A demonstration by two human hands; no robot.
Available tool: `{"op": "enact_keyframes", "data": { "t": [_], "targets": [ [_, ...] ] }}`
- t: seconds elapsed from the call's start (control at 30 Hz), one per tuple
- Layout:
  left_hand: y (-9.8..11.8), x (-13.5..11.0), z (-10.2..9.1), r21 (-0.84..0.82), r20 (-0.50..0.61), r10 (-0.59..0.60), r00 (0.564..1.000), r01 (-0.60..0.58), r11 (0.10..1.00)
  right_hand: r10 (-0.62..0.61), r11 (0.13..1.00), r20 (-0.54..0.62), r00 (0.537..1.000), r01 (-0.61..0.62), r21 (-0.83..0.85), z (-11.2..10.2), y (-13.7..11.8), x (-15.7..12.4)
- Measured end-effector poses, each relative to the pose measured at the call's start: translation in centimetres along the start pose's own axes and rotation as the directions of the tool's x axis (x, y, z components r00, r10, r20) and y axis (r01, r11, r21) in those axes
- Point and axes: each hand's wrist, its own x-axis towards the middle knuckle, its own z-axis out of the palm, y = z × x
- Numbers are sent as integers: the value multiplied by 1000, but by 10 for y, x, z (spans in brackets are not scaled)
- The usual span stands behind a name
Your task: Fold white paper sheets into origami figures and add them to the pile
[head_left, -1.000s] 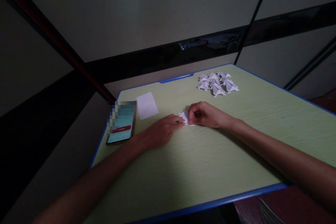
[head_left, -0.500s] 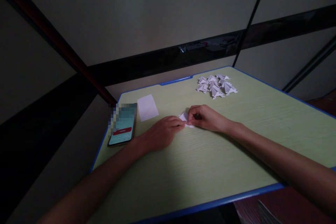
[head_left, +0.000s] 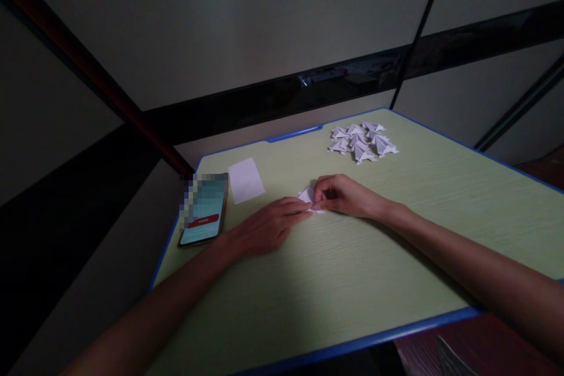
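A small white folded paper (head_left: 307,195) lies on the pale green desk (head_left: 352,258) near its middle. My left hand (head_left: 268,226) rests on the desk with its fingertips pressed on the paper's left edge. My right hand (head_left: 348,195) pinches the paper's right side with curled fingers. Most of the paper is hidden between the two hands.
A pile of several folded white paper figures (head_left: 362,141) sits at the back of the desk. A flat white sheet (head_left: 245,180) lies at the back left, beside a phone (head_left: 203,209) with a lit screen. The desk has a blue rim (head_left: 352,342).
Both hands stay on the paper with only slight finger shifts. The view has moved a little.
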Motion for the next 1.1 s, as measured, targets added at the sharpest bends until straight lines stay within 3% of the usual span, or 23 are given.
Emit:
{"op": "enact_keyframes", "data": {
  "t": [0.3, 0.63, 0.9, 1.1],
  "targets": [
    [-1, 0, -1, 14, -5, -5, 1000, 5, 1000, 18, 999, 2, 1000, -19, 45, 1, 1, 1],
    [9, 5, -5, 189, 31, 0, 1000, -6, 982, 15, 999, -2, 1000, -15, -42, 2, -2, 2],
    [-8, -1, -1, -92, -46, 5, 999, -9, 996, 20, 998, 58, 998, -23, 52, -1, 1, 1],
    [-10, 2, 1, -99, -64, 9, 998, -15, 995, 20, 1000, 47, 999, -20, 6, -2, -2, 1]
  ]
}}
